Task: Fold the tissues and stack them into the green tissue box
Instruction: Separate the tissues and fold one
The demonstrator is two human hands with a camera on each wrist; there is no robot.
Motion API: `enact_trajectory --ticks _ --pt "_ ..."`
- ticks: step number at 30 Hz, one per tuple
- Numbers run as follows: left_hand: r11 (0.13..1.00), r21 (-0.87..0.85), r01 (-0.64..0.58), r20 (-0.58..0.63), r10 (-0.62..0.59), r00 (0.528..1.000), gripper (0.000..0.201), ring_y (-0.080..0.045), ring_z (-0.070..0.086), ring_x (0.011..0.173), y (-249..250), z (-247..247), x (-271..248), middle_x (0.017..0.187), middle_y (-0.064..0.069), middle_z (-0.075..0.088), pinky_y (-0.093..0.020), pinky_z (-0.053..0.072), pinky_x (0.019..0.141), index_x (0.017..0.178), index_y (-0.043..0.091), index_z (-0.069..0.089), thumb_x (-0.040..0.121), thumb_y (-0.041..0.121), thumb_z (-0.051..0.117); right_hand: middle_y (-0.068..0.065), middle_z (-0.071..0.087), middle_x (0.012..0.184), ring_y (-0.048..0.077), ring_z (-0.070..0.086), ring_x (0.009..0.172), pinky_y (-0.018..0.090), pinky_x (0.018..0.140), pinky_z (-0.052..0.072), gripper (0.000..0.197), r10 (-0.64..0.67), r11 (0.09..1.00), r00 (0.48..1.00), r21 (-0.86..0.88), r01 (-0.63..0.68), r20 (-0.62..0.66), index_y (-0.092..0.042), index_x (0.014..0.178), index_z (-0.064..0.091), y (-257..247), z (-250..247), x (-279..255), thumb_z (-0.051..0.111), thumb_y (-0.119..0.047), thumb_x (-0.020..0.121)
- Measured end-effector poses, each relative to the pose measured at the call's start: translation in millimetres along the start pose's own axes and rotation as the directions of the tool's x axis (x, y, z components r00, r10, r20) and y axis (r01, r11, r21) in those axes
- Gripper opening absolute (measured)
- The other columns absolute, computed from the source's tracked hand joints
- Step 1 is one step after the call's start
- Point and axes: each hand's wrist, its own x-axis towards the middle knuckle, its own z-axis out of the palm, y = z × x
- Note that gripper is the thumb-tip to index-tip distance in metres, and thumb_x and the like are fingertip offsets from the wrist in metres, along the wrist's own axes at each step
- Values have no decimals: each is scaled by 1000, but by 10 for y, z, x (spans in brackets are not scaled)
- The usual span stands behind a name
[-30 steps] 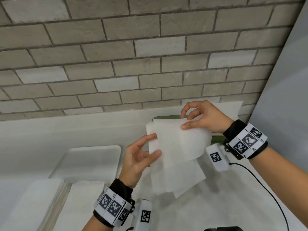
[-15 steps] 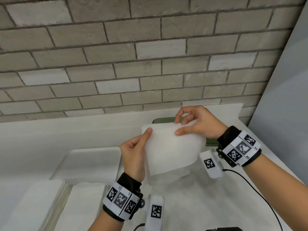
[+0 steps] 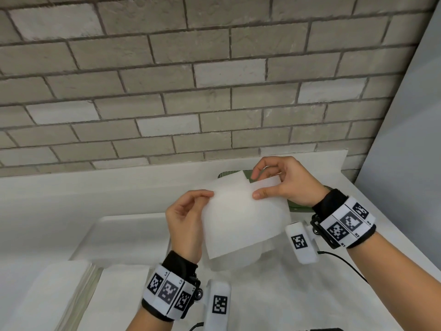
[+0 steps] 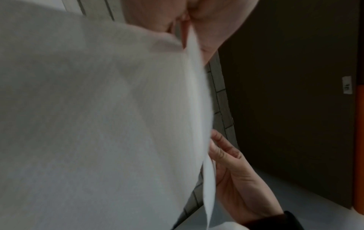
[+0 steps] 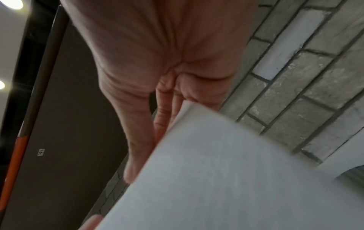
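Observation:
A white tissue (image 3: 241,216) hangs folded in the air above the table, held by both hands. My left hand (image 3: 188,211) pinches its upper left edge between thumb and fingers. My right hand (image 3: 279,182) pinches the upper right corner, where two layers sit slightly offset. The green tissue box (image 3: 298,207) lies behind the tissue, mostly hidden; only slivers of its rim show. In the left wrist view the tissue (image 4: 98,124) fills most of the picture, with my right hand (image 4: 236,179) beyond its edge. The right wrist view shows the tissue (image 5: 226,179) under my fingers (image 5: 165,112).
A white tray (image 3: 124,237) sits on the table left of my hands. A stack of flat tissues (image 3: 57,295) lies at the front left. The brick wall (image 3: 191,91) runs behind the table, and a grey panel (image 3: 410,163) stands at the right.
The tissue hung long and loose a second ago; its lower part has been brought up, so it is now shorter and doubled. My left hand shifted from its lower side to the upper left edge.

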Motion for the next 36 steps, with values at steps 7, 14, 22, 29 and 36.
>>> enact_trajectory --ticks 7,14,22,29,36 --pt "993 18 113 26 -114 993 30 -25 66 94 -68 -60 59 95 -8 76 -37 48 84 84 4 77 90 -3 48 8 74 89 10 66 71 20 67 48 29 -51 995 999 -81 51 1 -19 84 68 -86 -9 -25 86 -6 65" --pt "982 155 105 115 -123 986 41 -24 63 94 48 -91 114 91 6 73 -32 42 70 87 18 79 80 52 58 -6 72 76 6 67 76 26 84 51 33 52 904 856 -389 179 515 -27 91 67 -717 14 -189 78 -3 71" --pt "966 255 -45 356 -50 933 35 -30 73 71 137 61 -102 84 -11 76 -39 59 65 94 6 71 64 5 88 -9 62 87 7 60 73 28 69 52 49 -191 867 928 -388 312 319 -25 91 55 -586 235 100 90 -20 58" --pt "990 -141 23 128 -5 992 68 -25 70 99 -37 -141 0 109 -11 72 -37 59 76 122 12 52 63 -8 79 -19 55 128 7 54 121 30 99 49 117 -34 986 999 166 27 42 -32 141 25 167 470 -334 95 -20 48" --pt "957 -26 288 136 -282 950 55 -29 71 98 -317 -369 1 107 -14 73 -37 60 74 112 0 65 61 -3 85 10 74 106 25 71 97 34 82 58 52 213 898 969 416 -145 -123 -2 115 64 794 551 -590 81 6 66"
